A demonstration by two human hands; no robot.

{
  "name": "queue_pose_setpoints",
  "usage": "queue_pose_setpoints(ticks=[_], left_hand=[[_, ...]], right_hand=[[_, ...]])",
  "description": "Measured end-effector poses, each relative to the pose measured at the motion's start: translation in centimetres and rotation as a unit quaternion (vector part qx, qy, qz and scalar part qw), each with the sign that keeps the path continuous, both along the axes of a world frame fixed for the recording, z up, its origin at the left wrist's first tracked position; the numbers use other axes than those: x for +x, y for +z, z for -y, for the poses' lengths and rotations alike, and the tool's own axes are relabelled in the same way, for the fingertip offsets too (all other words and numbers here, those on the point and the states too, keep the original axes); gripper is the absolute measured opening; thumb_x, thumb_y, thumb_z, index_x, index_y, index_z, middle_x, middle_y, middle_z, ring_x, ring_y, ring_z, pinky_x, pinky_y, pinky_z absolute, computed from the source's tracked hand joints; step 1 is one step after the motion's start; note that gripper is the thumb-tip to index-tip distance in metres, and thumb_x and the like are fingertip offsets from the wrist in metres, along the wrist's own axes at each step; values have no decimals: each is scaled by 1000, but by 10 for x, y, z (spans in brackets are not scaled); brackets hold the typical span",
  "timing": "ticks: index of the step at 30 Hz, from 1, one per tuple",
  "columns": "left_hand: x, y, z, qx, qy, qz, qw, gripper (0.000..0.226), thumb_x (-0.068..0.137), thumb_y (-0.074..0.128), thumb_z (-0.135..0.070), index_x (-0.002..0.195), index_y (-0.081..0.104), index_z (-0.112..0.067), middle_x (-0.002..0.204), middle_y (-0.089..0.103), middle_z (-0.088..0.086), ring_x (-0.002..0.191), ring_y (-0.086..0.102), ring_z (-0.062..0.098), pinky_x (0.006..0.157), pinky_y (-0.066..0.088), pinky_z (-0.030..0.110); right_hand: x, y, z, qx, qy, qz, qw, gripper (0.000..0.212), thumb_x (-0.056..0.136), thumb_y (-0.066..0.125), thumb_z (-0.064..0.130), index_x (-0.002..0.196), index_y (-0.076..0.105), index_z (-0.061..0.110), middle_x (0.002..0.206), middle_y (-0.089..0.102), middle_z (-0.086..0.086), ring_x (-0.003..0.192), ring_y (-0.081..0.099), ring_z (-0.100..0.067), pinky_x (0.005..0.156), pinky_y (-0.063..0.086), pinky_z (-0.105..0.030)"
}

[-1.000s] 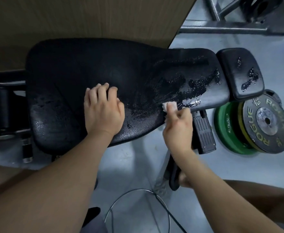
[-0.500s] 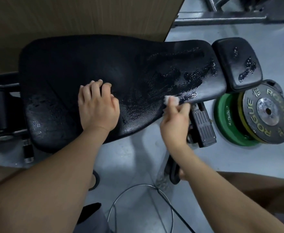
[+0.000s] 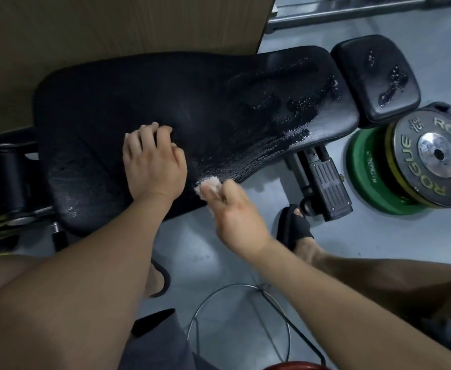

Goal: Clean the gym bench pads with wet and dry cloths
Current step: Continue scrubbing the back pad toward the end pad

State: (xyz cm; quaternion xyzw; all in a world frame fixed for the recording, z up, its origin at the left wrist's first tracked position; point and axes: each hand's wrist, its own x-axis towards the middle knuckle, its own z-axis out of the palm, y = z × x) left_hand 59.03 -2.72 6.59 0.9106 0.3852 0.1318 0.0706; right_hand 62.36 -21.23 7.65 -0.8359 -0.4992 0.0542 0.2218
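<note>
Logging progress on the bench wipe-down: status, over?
Left hand rests on large pad. Right hand pinches pale cloth at pad's near edge. Wet streaks toward small pad. Weight plates on floor, not in the way.

Back pad [image 3: 165,102]: black, textured, long axis left-right, broad at left, tapering to the right. Wet streaks and droplets over its right half, densest toward the near edge. Seat pad [image 3: 373,76]: black, small, rounded, just right of back pad, narrow gap between; wet patches on top. Cloth [image 3: 208,184]: small, pale, bunched, touching back pad's near edge, pinched in right hand [image 3: 235,212].
</note>
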Motion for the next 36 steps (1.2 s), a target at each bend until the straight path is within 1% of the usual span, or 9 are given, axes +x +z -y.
queue_pose_setpoints(ticks=[4,7,9,13,19,25,30,33,36], left_hand=[[0,0,0,1,3,1,1000,37,97,40,-28,129,54,-18,138,52,10,132,43,33,119,28,52],[0,0,0,-7,1,7,1000,38,96,41,-28,130,54,-18,140,51,9,136,41,30,122,25,50],[1,2,1,-17,2,9,1000,41,95,43,-27,133,53,-18,144,48,9,141,38,29,123,22,51],[3,6,-1,-35,21,-16,999,55,94,42,-31,148,43,-18,158,36,13,152,23,29,126,14,53],[5,2,-5,-39,31,-48,998,63,96,39,-39,156,34,-23,164,27,12,156,14,29,126,12,53],[7,4,-10,-46,30,-57,997,65,92,37,-41,155,37,-23,164,29,11,155,16,28,126,12,53],[9,7,-13,-60,43,-55,996,66,90,39,-42,154,40,-26,164,30,8,156,17,26,126,11,51],[11,7,-15,-65,47,-57,995,68,88,40,-42,154,39,-27,164,29,7,156,16,25,126,11,50],[11,9,-17,-74,50,-62,994,69,87,40,-43,154,39,-27,165,28,6,156,16,24,126,11,50]], right_hand=[[87,5,1,-24,-139,45,989,23,104,46,20,116,64,13,91,43,-3,84,48,-28,66,47,-44],[117,13,-19,-51,-191,66,978,27,87,53,1,110,64,10,99,48,-14,91,51,-34,74,51,-43],[94,19,-34,-67,-122,59,988,36,85,52,2,117,65,9,107,51,-17,97,52,-34,78,49,-40],[90,18,-36,-55,110,65,990,46,84,50,1,126,65,11,95,44,-12,84,48,-33,61,39,-34],[182,7,-85,-36,-130,103,986,32,87,50,6,114,66,10,102,52,-13,88,55,-37,74,54,-45],[151,17,-96,-48,137,63,987,43,86,54,0,127,65,11,94,48,-13,82,53,-33,69,49,-37],[214,11,-128,-50,-133,97,985,42,84,49,2,122,66,8,103,52,-19,90,55,-40,78,52,-40],[167,16,-149,-63,-25,47,997,45,83,51,0,126,65,9,111,53,-17,98,54,-34,82,40,-29],[160,21,-144,-68,135,59,987,48,83,54,-1,129,63,9,99,49,-17,88,53,-36,75,46,-37]])
